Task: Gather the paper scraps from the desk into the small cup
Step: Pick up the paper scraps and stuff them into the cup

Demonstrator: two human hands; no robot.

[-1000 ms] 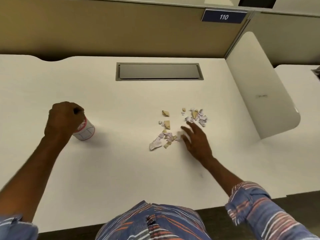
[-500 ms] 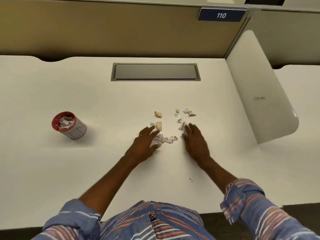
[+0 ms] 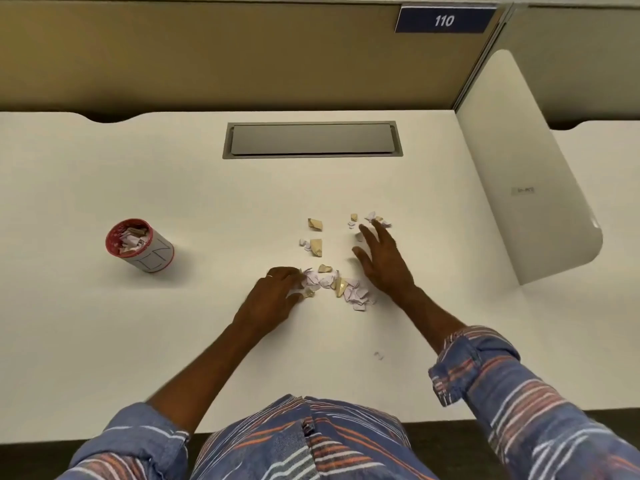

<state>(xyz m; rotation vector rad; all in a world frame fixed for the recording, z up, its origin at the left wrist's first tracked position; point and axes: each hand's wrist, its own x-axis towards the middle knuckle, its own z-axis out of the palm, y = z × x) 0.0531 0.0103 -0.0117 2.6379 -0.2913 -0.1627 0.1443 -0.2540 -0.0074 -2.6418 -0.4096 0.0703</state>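
Observation:
A small white cup (image 3: pixel 140 245) with a red rim stands on the left of the white desk (image 3: pixel 104 341), with paper scraps inside. A loose pile of white and tan paper scraps (image 3: pixel 341 285) lies at the desk's middle, and more scraps (image 3: pixel 315 237) sit further back. My left hand (image 3: pixel 273 299) rests at the pile's left edge, fingers curled around a few scraps. My right hand (image 3: pixel 382 261) lies flat with spread fingers at the pile's right side, fingertips reaching the far scraps (image 3: pixel 372 218).
A grey cable hatch (image 3: pixel 311 139) is set into the desk at the back. A white divider panel (image 3: pixel 526 174) stands at the right. A tan partition wall (image 3: pixel 242 53) runs behind the desk. One tiny scrap (image 3: pixel 378 355) lies near my right forearm.
My left hand let go of the cup and came across to the scrap pile. Both hands have pushed the scraps closer together.

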